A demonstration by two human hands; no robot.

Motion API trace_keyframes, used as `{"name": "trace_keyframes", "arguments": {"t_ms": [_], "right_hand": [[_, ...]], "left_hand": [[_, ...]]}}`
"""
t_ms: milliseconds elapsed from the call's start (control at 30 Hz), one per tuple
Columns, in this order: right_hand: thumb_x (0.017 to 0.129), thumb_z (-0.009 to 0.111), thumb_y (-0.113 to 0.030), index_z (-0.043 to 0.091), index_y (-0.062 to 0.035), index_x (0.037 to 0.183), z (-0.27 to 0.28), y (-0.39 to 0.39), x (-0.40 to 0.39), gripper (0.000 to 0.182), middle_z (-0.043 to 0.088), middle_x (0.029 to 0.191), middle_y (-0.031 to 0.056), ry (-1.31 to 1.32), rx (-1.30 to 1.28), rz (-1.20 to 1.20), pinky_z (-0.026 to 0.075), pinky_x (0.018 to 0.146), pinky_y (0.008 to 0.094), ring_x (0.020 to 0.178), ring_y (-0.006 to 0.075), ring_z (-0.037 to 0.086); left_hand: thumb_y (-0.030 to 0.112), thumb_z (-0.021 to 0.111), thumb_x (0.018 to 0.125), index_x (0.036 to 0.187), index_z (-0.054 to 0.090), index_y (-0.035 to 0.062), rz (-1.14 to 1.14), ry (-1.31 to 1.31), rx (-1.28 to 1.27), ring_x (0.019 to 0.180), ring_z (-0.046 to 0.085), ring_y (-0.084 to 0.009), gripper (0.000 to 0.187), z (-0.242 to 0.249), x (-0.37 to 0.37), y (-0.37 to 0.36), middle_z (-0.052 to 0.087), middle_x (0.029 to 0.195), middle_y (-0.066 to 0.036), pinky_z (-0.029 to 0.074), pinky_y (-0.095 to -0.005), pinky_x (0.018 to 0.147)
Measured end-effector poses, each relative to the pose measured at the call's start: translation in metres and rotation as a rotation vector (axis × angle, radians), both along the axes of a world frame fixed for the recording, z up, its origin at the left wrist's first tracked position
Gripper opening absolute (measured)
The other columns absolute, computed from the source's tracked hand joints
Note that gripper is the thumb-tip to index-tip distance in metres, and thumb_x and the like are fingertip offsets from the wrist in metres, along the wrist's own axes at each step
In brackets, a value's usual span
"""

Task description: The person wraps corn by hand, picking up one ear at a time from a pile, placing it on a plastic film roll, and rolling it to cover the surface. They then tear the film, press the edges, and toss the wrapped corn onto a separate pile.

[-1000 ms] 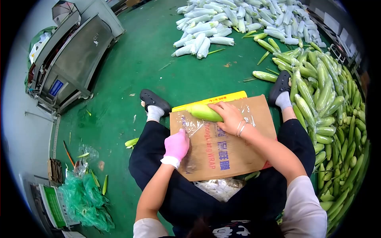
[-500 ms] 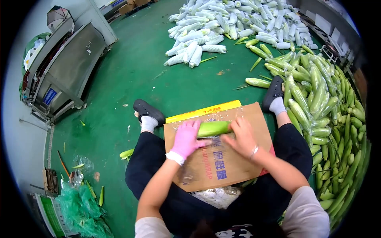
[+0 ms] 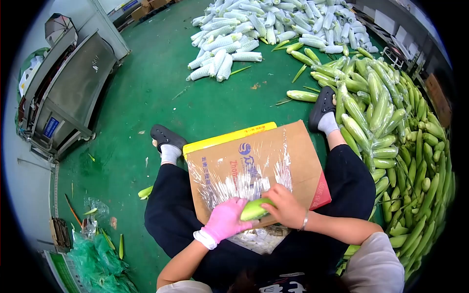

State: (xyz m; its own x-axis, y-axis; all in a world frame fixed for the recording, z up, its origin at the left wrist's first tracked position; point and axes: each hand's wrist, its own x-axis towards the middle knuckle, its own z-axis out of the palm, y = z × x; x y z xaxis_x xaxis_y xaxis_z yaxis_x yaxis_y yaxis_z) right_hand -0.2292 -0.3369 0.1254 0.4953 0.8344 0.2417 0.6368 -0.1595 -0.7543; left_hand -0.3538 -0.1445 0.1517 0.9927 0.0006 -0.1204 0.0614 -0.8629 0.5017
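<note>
Between the gloved left hand and the bare right hand, a green corn ear is clamped near its ends, presumably for even control. It is held over the cardboard's near edge, beside stretched clear film. The cardboard is set between the legs, likely for steadiness; film-wrapped ears are heaped beyond.

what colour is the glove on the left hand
The glove on the left hand is pink, with a white cuff at the wrist; the head view shows it best.
</note>
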Motion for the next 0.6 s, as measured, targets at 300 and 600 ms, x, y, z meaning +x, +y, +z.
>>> {"name": "trace_keyframes", "arguments": {"t_ms": [300,600], "right_hand": [[0.101,0.049,-0.040,0.058,-0.0001,0.124,-0.010,0.153,0.131,0.047,0.063,0.118,0.0231,0.396,-0.427,0.334,0.045,0.098,0.0409,0.112,0.0373,0.059],[0.103,0.029,-0.054,0.037,-0.0053,0.150,-0.028,0.107,0.105,0.068,0.032,0.156,0.0180,0.043,-0.460,0.780,0.021,0.120,0.0408,0.144,0.0320,0.031]], "left_hand": [[0.043,0.082,0.069,0.123,0.054,-0.0033,0.149,-0.506,0.352,0.104,0.055,-0.0384,0.077,-0.039,0.072,0.040,0.058,0.112,-0.021,0.045,-0.0473,0.091],[0.055,0.072,0.084,0.113,0.061,-0.0006,0.274,0.054,-0.522,0.072,0.068,-0.0283,0.063,-0.058,0.024,-0.013,0.068,0.085,-0.015,0.056,-0.0340,0.066]]}}
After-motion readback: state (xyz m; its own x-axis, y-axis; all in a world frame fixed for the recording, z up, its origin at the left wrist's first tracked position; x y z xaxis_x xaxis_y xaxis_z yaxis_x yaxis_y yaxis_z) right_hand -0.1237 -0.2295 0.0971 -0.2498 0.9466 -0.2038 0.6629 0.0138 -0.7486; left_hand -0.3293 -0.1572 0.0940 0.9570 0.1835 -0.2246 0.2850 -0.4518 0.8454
